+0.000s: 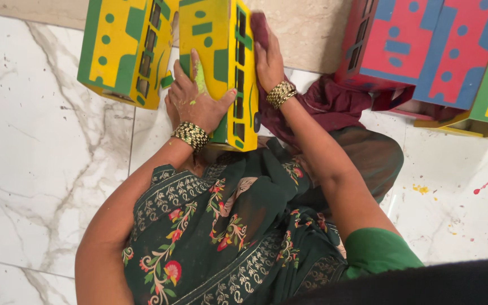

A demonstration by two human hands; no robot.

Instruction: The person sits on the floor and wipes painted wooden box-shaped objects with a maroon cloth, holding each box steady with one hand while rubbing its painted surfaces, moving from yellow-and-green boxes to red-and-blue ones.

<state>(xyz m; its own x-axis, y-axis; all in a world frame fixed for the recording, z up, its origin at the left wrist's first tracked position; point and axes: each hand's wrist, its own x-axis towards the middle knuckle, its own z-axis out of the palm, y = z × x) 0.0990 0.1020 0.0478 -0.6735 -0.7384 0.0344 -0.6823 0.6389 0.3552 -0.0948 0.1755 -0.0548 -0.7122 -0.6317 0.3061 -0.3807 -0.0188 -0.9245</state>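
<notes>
White marble floor w/ paint flecks; a second yellow-green toy bus stands off to the left, red-blue ones at right. Left hand, paint-smeared, lies spread flat on the yellow-green toy bus propped at the lap; right hand presses a maroon cloth to its far side, fingers together. Looks rigid, light, prob. wood; paint may be wet, so grip by the edges.

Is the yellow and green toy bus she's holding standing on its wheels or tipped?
Tipped: the toy bus rests on her lap, window side up, between left hand and right hand.
</notes>
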